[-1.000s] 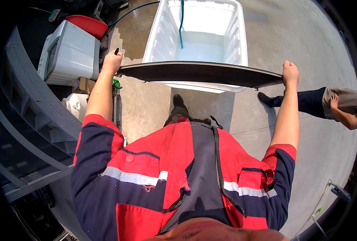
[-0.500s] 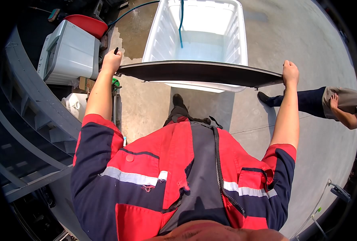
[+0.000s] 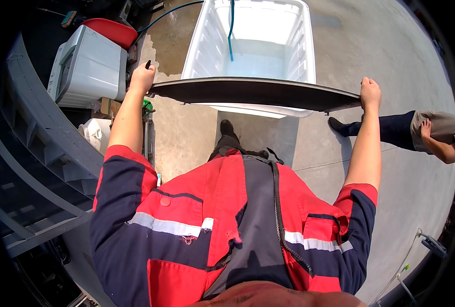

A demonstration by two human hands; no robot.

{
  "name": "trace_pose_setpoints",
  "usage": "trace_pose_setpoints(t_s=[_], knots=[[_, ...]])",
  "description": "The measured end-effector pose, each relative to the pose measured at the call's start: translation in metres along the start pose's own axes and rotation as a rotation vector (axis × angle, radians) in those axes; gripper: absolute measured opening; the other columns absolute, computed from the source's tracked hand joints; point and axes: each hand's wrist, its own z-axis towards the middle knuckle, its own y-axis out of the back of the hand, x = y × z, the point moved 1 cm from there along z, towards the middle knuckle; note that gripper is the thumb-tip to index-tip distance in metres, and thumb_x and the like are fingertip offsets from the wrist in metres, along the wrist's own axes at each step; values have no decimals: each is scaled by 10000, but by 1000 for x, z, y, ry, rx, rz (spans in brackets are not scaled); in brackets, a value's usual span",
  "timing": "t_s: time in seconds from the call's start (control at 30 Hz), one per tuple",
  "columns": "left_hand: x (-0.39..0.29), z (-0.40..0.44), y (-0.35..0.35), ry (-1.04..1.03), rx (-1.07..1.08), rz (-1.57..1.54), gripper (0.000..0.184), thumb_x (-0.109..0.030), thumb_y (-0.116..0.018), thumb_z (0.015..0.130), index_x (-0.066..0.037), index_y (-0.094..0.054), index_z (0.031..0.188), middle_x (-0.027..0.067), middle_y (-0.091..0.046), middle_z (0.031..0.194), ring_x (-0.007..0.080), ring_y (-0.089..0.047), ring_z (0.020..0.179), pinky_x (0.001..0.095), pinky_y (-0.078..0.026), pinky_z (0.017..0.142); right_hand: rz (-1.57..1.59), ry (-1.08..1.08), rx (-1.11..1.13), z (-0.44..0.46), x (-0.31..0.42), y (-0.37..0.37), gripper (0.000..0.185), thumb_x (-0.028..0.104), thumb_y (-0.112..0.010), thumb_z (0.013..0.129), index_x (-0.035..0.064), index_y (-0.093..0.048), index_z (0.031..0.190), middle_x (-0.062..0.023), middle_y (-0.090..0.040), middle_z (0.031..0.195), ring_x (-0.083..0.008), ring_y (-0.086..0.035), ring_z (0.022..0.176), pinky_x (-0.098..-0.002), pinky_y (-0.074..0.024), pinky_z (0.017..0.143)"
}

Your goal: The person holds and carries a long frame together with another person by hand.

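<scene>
A long, thin dark panel is stretched across in front of me, seen almost edge-on. My left hand is closed around its left end, and a small black piece sticks up beside the thumb. At the opposite end, the fingers of my right hand are wrapped round the panel's edge. Just beyond and below the panel stands a large white plastic tub with shallow water in it. A teal hose hangs down into the tub. The panel hides part of the tub's near side.
Another person's leg and hand are at the right. On the left are a grey-white boxy appliance, a red basin, a cardboard box and a curved grey metal structure. Wet concrete lies beside the tub.
</scene>
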Motion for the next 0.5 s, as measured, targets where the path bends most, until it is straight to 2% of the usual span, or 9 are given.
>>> trace_pose_setpoints(t_s=[0.5], knots=[[2,1,-1,9,-4,0,343,-286,-475,882,10,-626,968,260,-649,935,416,-620,901,449,-479,814,3,16,-20,-3,2,1,424,353,-435,843,0,-667,879,-243,-670,949,-404,-636,903,-462,-483,812]])
